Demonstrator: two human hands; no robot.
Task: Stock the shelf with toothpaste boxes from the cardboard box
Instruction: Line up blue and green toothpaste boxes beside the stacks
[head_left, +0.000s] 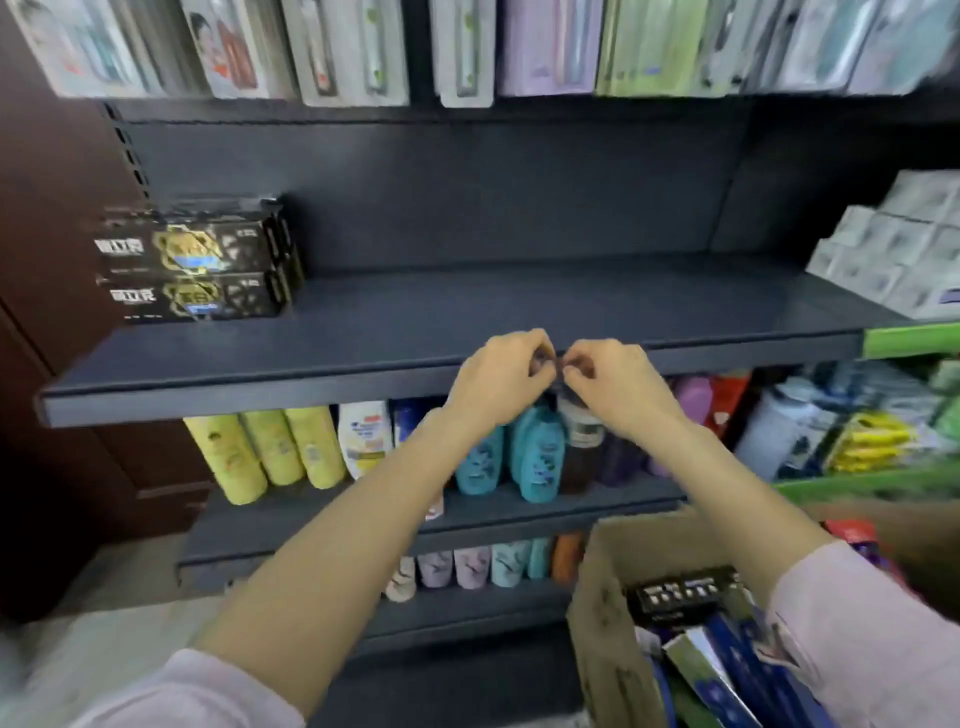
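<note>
Two black boxes (195, 265) sit stacked at the shelf's (467, 312) left; most of it is bare. Both hands, left (498, 379) and right (618, 384), curl fingertip to fingertip; whether either grip holds anything I cannot tell. The carton (602, 597) is full, so stocking looks barely begun.

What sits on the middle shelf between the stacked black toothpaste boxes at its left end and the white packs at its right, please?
In the head view, nothing: the shelf is bare between the black toothpaste boxes and the white packs.
</note>
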